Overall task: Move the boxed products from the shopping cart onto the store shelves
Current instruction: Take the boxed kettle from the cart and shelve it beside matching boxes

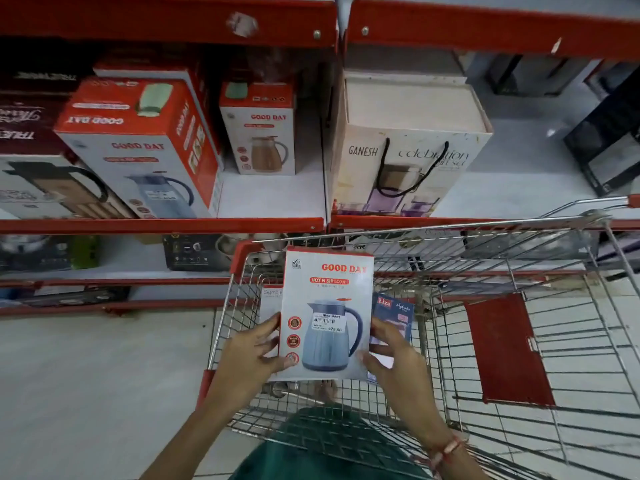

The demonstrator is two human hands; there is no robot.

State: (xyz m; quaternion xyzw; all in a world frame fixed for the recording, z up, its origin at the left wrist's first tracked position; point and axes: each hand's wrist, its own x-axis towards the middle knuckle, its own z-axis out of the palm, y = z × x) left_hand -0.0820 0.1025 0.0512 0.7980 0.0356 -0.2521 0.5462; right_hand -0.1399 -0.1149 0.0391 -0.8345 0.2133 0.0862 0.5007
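I hold a white and red Good Day box with a blue jug printed on it, upright above the wire shopping cart. My left hand grips its lower left edge and my right hand its lower right edge. Behind the box, inside the cart, a white Sigma box and a blue Liza box are partly hidden. The red-edged shelf ahead has a bare white patch between boxes.
On the shelf stand a large Good Day box, a smaller Good Day box, a Ganesh gift box with rope handles, and dark boxes at right. Lower shelves hold more goods. The cart's red flap lies right.
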